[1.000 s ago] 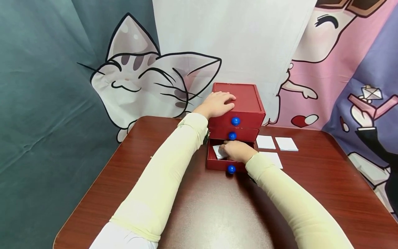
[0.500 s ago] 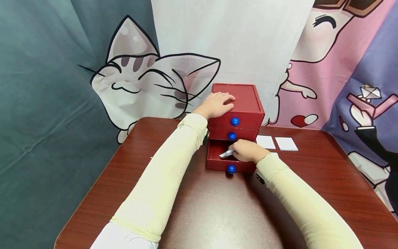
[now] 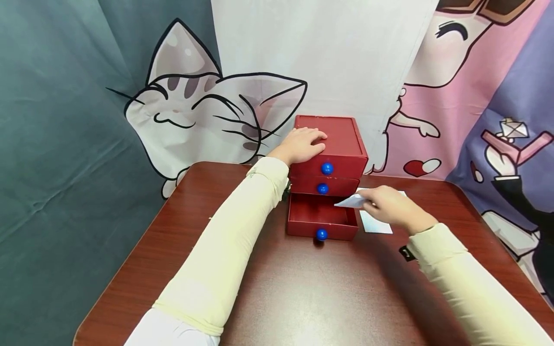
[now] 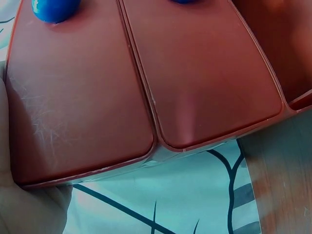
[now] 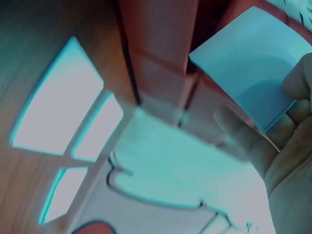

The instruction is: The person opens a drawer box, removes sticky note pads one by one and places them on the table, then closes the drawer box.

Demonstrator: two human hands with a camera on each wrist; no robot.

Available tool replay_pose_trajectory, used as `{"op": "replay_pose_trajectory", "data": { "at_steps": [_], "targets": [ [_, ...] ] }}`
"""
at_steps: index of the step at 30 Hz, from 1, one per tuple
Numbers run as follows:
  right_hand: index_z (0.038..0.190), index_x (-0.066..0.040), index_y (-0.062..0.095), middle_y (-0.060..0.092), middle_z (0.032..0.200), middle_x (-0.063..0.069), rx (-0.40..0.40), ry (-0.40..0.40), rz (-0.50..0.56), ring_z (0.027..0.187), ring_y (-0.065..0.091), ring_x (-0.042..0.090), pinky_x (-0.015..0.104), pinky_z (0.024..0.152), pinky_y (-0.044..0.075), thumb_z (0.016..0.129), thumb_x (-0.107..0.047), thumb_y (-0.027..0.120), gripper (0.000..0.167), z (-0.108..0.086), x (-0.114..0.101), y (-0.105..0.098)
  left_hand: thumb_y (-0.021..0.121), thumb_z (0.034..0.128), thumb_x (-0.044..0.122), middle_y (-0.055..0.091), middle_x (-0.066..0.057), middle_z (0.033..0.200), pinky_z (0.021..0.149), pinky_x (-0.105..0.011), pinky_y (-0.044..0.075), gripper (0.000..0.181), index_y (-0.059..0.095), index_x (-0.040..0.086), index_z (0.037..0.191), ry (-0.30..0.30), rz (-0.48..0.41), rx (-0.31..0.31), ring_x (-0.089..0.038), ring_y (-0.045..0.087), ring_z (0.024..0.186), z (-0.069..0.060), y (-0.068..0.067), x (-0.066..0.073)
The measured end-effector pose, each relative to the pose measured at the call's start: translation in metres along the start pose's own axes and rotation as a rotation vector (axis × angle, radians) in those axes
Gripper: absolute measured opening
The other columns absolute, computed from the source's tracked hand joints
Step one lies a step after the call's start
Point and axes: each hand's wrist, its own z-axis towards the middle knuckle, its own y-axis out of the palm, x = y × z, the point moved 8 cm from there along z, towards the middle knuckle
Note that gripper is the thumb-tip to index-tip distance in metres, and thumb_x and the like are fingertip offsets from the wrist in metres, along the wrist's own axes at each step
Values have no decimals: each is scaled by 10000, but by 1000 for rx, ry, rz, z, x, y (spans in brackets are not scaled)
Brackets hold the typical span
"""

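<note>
A small red drawer cabinet (image 3: 339, 137) with blue knobs stands on the table. Its bottom drawer (image 3: 298, 228) is pulled out, and no paper lies on the part of its floor that I can see. My left hand (image 3: 301, 144) rests on the cabinet's top left edge. The left wrist view shows the upper drawer fronts (image 4: 83, 97) close up, with part of the hand at the left. Between thumb and fingers, my right hand (image 3: 389, 206) pinches a white square of paper (image 5: 248, 63), held tilted above the drawer's right side.
Three white paper squares lie right of the cabinet: a near one (image 5: 61, 102), a middle one (image 5: 97, 129) and a far one (image 5: 63, 195). In the head view the right hand partly covers them. A printed curtain (image 3: 324, 57) hangs behind the table (image 3: 268, 298).
My right hand has taken hold of the paper in the bottom drawer, lifted it out and moved right with it. The left hand has stayed on the cabinet.
</note>
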Motion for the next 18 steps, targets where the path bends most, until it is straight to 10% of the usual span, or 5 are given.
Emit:
{"op": "replay_pose_trajectory", "data": {
  "at_steps": [7, 18],
  "targets": [
    [1068, -86, 711, 651, 771, -41, 151, 83, -28, 595, 445, 67, 275, 559, 371, 836, 37, 637, 273, -38, 30, -36, 402, 1047, 407, 371, -16, 1617, 1244, -462, 142, 465, 522, 267, 1474, 6, 7, 5, -235, 267, 1511, 0, 0, 1],
    [1128, -54, 672, 619, 722, -18, 71, 202, -141, 613, 493, 136, 363, 551, 427, 789, 23, 706, 350, -96, 92, -21, 405, 1047, 411, 366, -13, 1619, 1245, -457, 135, 464, 519, 272, 1475, -1, 5, 4, -233, 259, 1514, 1, 1, 1]
  ]
}}
